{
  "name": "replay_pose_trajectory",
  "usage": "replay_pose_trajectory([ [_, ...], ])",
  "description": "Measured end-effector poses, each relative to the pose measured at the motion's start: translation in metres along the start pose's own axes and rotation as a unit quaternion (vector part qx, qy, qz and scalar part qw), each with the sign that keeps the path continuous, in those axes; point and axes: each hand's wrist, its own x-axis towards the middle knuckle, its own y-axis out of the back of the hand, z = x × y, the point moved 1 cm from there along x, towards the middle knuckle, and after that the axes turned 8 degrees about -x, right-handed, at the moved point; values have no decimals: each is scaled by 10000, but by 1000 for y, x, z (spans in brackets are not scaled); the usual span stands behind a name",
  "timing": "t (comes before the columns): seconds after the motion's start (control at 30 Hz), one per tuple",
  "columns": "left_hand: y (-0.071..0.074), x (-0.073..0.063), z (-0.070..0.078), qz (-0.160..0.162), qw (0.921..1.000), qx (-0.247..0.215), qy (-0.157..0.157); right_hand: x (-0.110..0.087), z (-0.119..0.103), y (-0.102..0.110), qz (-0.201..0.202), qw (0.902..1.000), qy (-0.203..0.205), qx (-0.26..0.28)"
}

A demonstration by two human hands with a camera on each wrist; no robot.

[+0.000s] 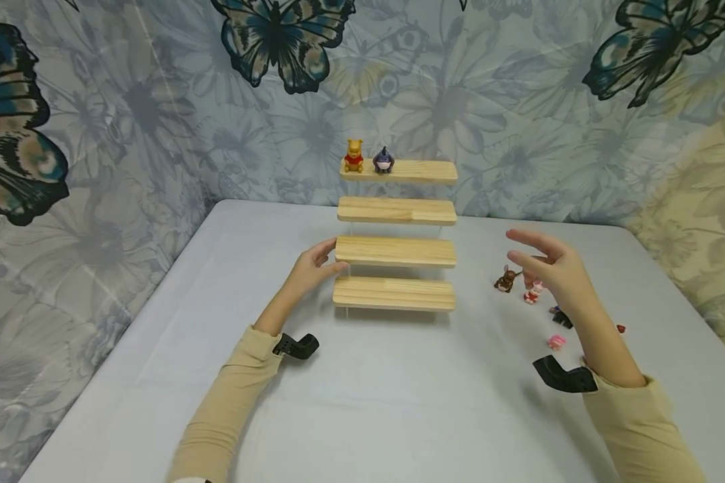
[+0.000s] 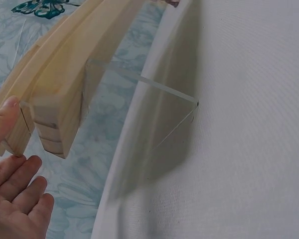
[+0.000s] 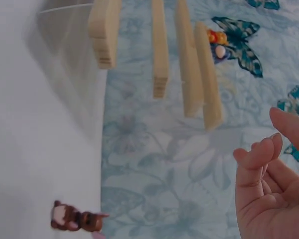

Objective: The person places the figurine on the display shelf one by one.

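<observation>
The left hand pinches the wooden display stand at nine o'clock; a light hold should keep the Eeyore figurine upright. The right hand, fingers spread and empty, is at three o'clock, near the brown figurine.

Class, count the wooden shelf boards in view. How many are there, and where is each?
4, stepped one above another: the bottom board; the second board, its end at the left hand; the third board; and the top board. None appears hidden.
</observation>
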Motion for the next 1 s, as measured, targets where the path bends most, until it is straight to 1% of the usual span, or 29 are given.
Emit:
replay_pose_trajectory([
  [0.13,1,-9,19,-29,10000,14,39,-7,9,2,-81,9998,-68,-186],
  [0.2,2,-10,18,-15,10000,90,-5,-11,15,3,-94,9997,-52,-239],
  [0.37,7,-2,-6,36,9999,99,-109,-19,32,3,-63,9995,-178,-258],
  [0.43,7,-2,-6,37,9999,106,-121,-23,39,2,-83,9989,-340,-317],
  [0.57,6,-2,-5,40,9998,88,-152,-29,51,2,-144,9981,-442,-405],
  [0.63,4,-2,-3,17,9999,31,-129,-33,56,3,-138,9980,-440,-429],
  [0.7,2,-4,4,-34,9999,-45,-124,-36,61,4,-86,9976,-542,-413],
  [0.73,1,-5,8,-62,9999,-73,-124,-38,64,4,-48,9970,-669,-393],
  [0.87,-4,-9,22,-140,9998,-139,-79,-46,72,5,-163,9958,-851,-298],
  [1.0,-5,-10,26,-145,9999,-45,54,-51,79,4,-256,9951,-922,-232],
])
